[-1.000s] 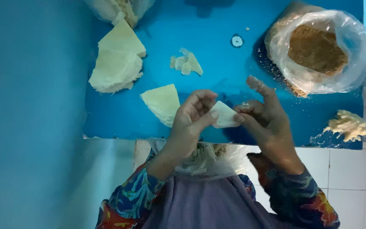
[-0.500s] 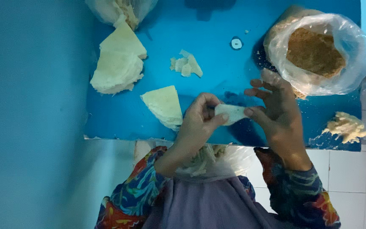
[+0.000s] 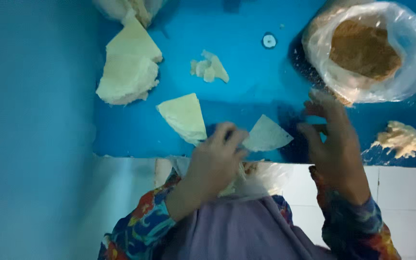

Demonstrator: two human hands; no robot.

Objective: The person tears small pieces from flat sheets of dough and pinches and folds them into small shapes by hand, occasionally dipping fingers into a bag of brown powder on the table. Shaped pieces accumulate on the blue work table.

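**Wrapper sheet held at near tabletop edge**

Wrapper (image 3: 267, 136), thin, pale and triangular, is pinched at one corner by the left hand (image 3: 216, 161) above the near edge of the blue tabletop (image 3: 246, 77). Right hand (image 3: 335, 144) is open beside it, fingers spread, not touching. Bag of brown filling (image 3: 367, 48) sits toward the far right corner.

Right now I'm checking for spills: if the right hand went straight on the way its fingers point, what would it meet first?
Probably the clear bag of brown filling; the right hand already points at its lower edge, though depth is unclear.
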